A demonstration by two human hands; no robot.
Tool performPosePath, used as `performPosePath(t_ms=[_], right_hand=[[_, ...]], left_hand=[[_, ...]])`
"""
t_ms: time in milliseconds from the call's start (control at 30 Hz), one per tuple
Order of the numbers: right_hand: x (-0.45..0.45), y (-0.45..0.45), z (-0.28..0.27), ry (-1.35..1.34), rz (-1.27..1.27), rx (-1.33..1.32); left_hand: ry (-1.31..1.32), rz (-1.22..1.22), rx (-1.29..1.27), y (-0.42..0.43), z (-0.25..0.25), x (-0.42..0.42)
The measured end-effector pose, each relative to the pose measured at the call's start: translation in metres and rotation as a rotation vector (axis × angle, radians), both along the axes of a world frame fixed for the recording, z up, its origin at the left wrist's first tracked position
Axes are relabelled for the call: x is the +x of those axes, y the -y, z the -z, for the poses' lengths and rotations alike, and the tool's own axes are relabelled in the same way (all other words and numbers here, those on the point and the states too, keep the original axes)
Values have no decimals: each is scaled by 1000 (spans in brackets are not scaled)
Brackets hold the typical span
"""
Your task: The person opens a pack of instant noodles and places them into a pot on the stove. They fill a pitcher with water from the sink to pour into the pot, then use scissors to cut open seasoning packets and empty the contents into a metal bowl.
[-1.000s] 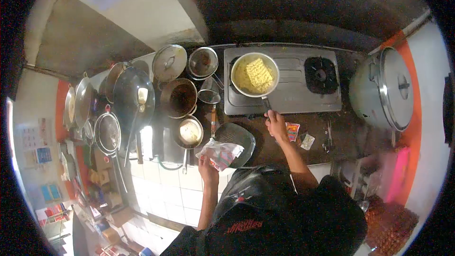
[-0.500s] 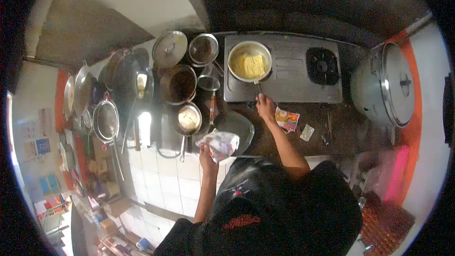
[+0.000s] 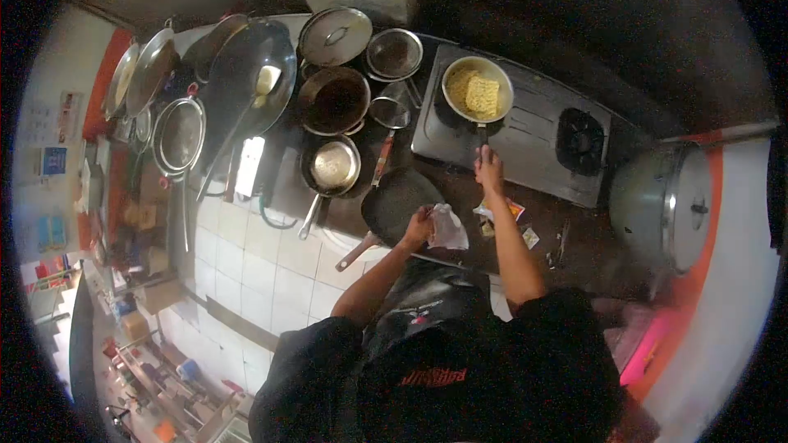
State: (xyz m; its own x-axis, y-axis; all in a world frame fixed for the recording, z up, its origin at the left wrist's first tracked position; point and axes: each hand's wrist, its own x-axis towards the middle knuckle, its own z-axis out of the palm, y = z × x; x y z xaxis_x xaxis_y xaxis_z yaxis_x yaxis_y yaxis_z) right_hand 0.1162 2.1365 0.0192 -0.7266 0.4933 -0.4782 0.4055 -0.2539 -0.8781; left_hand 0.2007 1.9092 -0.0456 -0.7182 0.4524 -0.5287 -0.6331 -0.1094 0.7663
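My right hand (image 3: 489,171) is closed round the handle (image 3: 483,133) of a small light-metal saucepan (image 3: 507,82). The saucepan sits over the left burner of the stove, and a block of yellow instant noodles (image 3: 482,98) lies inside it. In my left hand (image 3: 420,226) is a whitish cloth (image 3: 447,228), bunched at one end and hanging loose above the counter edge. Just left of that hand lies a dark square frying pan (image 3: 400,199) with a brown handle. Below my right wrist, a colourful food packet (image 3: 510,209) and small sachets (image 3: 530,237) rest on the counter.
The steel stove (image 3: 525,152) has a second burner (image 3: 580,139) at right, with a big lidded pot (image 3: 648,205) beyond it. To the left stand a dark pan (image 3: 334,102), a small pan (image 3: 330,166), a wok (image 3: 254,74) with a ladle, and a strainer (image 3: 178,138).
My left hand has carried the cloth rightward, closer to my right hand, uncovering the square pan's handle. The whole view has tilted. My right hand stays on the saucepan handle.
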Motion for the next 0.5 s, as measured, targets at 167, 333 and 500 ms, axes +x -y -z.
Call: performPosePath(t_ms=[167, 333, 500], right_hand=[[-2, 2, 4, 1, -16, -53], [32, -2, 15, -84, 50, 1080], [130, 22, -2, -7, -3, 732]], left_hand=[[-300, 262, 140, -6, 33, -32], [-965, 151, -794, 17, -15, -87], [-1086, 305, -1460, 55, 14, -147]])
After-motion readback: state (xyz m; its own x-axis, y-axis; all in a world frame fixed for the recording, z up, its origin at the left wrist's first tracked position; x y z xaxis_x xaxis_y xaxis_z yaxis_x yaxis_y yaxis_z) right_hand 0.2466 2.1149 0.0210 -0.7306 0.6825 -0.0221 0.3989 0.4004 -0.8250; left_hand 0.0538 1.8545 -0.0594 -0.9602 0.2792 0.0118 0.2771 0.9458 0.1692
